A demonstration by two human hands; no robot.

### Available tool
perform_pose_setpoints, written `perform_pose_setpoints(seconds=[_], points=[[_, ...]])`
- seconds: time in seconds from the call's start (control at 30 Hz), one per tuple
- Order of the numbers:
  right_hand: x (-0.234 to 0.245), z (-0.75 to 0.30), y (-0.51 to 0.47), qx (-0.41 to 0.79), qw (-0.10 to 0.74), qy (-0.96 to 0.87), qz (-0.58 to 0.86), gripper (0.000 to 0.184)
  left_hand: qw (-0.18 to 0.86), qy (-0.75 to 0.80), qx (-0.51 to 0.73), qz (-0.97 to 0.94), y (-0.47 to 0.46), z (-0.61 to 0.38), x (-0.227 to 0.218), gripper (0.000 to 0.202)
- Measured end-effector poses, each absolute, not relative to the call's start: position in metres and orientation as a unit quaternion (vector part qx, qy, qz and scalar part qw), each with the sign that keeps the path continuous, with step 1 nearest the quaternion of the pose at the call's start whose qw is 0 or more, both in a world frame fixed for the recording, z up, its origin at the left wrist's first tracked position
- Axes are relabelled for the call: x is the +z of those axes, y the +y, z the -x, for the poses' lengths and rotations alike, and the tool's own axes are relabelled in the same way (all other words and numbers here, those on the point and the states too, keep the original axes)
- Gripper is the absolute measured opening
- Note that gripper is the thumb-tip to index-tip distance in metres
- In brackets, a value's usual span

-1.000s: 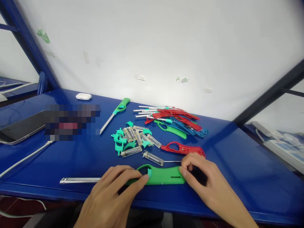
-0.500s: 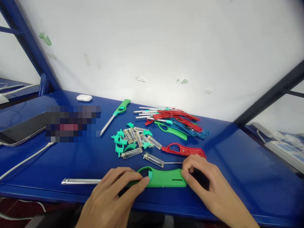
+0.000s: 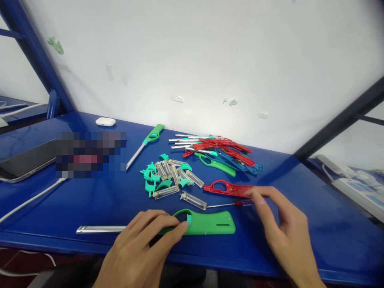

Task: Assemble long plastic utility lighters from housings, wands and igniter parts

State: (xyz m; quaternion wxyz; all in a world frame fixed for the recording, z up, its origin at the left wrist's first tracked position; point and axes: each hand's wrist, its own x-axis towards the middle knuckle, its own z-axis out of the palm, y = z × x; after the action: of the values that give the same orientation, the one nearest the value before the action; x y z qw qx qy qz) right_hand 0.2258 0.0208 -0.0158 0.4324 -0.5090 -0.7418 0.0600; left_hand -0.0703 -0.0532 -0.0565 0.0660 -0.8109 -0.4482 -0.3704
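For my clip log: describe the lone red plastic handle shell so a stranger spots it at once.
On the blue bench, find the green plastic lighter body under the left hand. Just beyond it the red plastic handle shell lies flat, the right hand at its right end. Other red shells are heaped nearer the wall; this one lies alone.

White earbud case (image 3: 105, 121) near wall; tablet (image 3: 28, 162) far left; clear tubes (image 3: 174, 176) mid-table; slim green lighter (image 3: 146, 145) behind them.

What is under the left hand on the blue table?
The ring end of the green lighter handle; a metal tube sticks out to the left. The left hand hides where they meet.
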Motion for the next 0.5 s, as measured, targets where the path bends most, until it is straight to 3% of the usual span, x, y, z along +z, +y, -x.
perform_pose_setpoints(seconds=[0.27,0.37,0.5], points=[[-0.035,-0.259,0.029,0.000,0.303,-0.798,0.520,0.023,0.064,-0.455,-0.349,0.817,-0.055,0.073,-0.058,0.045],[-0.042,-0.275,0.034,0.005,0.307,-0.788,0.534,0.032,0.059,-0.459,-0.351,0.814,-0.055,0.073,-0.060,0.046],[-0.038,-0.278,0.035,0.031,0.362,-0.761,0.538,0.030,0.062,-0.455,-0.342,0.820,-0.055,0.074,-0.062,0.043]])
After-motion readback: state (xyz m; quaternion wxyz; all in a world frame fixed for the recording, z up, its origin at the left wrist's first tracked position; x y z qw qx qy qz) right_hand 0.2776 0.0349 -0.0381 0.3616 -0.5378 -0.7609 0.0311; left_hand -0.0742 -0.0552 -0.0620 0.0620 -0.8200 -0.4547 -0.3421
